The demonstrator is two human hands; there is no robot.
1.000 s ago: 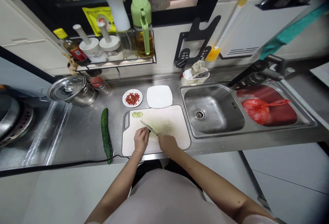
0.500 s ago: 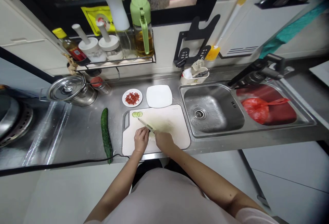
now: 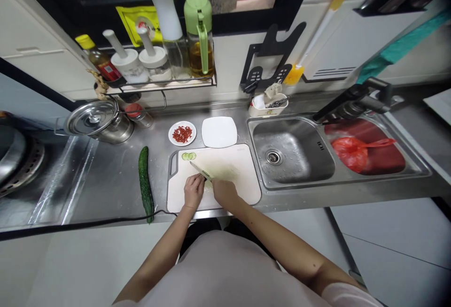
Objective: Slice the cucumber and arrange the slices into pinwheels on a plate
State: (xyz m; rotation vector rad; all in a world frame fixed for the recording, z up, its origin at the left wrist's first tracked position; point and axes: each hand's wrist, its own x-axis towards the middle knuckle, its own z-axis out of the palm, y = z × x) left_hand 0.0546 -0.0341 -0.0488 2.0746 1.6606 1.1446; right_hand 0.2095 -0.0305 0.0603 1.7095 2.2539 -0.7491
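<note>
My right hand [image 3: 225, 194] is closed around the handle of a knife [image 3: 198, 168], whose blade points up and left over the white cutting board [image 3: 243, 161]. Close beside the blade, my left hand [image 3: 193, 190] rests on the board with its fingers bunched together. A small dark bit shows at its fingertips, too little to name. Several thin cucumber slices [image 3: 189, 156] overlap near the board's upper left corner, just beyond the knife tip. Left of the board, a whole green cucumber [image 3: 144, 175] lies lengthwise on the steel counter.
Behind the board stand a plate of chopped red pieces [image 3: 182, 134] and a white square plate [image 3: 219, 132]. A sink [image 3: 294, 152] is at the right, with a red bag [image 3: 350, 153] in its second basin. A lidded pot [image 3: 95, 121] sits left; a black cable [image 3: 105, 222] crosses the counter's front edge.
The camera view has shifted very slightly. Both hands, the knife and the cucumber slices keep practically the same places on the board.
</note>
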